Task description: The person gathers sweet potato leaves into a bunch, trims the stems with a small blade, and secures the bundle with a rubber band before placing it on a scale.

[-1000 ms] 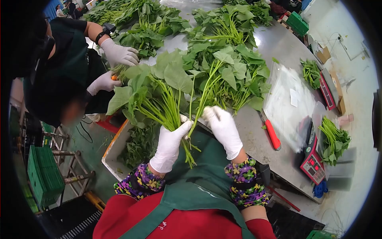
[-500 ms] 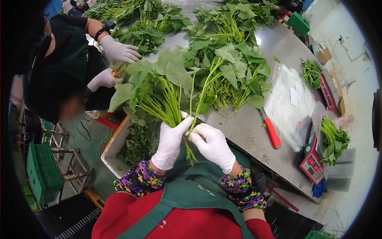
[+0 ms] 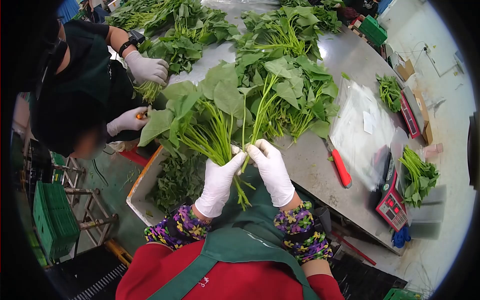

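Note:
My left hand (image 3: 218, 181), in a white glove, grips the stems of a bunch of leafy greens (image 3: 200, 117) held up over the table's near edge. My right hand (image 3: 271, 170), also gloved, pinches a few long stems (image 3: 257, 125) right beside that bunch, fingertips touching the left hand. The leaves fan out up and to the left. Stem ends poke out below my left hand.
A metal table (image 3: 310, 165) carries heaps of greens (image 3: 285, 75), a red-handled knife (image 3: 341, 167), clear plastic bags (image 3: 360, 125) and two red scales (image 3: 392, 205). A white bin of trimmings (image 3: 170, 182) sits below left. A gloved co-worker (image 3: 90, 75) handles greens at left. Green crates (image 3: 52, 220) stand on the floor.
My right hand went from the table's greens to my left hand, then rose slightly with long stems against the bunch. The co-worker's hands shifted a little.

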The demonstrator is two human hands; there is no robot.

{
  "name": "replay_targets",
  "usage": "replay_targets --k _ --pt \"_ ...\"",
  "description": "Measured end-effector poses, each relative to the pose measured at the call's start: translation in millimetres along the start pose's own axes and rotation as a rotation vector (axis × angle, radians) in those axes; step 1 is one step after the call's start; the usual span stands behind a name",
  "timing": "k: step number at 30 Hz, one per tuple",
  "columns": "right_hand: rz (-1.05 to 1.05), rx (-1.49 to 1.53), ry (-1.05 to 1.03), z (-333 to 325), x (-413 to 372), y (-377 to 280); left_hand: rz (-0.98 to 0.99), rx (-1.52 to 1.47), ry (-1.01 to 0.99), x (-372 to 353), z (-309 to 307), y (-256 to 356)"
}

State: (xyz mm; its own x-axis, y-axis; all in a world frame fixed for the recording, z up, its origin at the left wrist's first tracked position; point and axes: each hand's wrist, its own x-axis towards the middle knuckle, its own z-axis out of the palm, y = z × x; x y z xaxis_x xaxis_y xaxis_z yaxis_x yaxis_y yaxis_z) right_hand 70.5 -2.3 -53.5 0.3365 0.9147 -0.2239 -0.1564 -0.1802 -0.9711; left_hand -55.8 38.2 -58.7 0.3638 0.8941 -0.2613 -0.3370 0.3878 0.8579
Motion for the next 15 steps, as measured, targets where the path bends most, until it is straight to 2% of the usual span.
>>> replay_targets --k 3,6,7,10,11,12,13,15 --pt "-0.055 -0.105 0.011 -0.1 1.0 5.6 0.026 -0.007 0.0 1.8 -2.4 -1.2" --pt "-0.047 -0.07 0.025 1.2 -0.5 5.2 0.012 0.061 -0.037 2.0 -4.0 2.6" --pt "-0.047 -0.067 0.029 3.2 -1.4 3.8 0.027 -0.004 -0.063 2.2 -3.9 3.4" --pt "-0.046 0.027 0.067 4.5 -1.9 -0.3 0.018 -0.114 -0.097 -1.0 -3.5 9.4" --pt "-0.053 0.142 0.18 2.2 1.6 -1.4 -0.002 -0.158 -0.098 -3.6 -4.2 13.1" --pt "-0.06 0.259 0.296 -0.2 4.8 -3.0 0.0 -0.132 -0.099 -9.1 -5.9 17.3" --pt "-0.02 0.204 0.259 -12.0 6.1 -9.5 0.021 -0.111 -0.081 -11.3 -7.4 20.0" --pt "-0.046 0.223 0.159 -13.3 0.6 -23.2 0.127 0.148 0.066 -6.2 -16.2 25.8"
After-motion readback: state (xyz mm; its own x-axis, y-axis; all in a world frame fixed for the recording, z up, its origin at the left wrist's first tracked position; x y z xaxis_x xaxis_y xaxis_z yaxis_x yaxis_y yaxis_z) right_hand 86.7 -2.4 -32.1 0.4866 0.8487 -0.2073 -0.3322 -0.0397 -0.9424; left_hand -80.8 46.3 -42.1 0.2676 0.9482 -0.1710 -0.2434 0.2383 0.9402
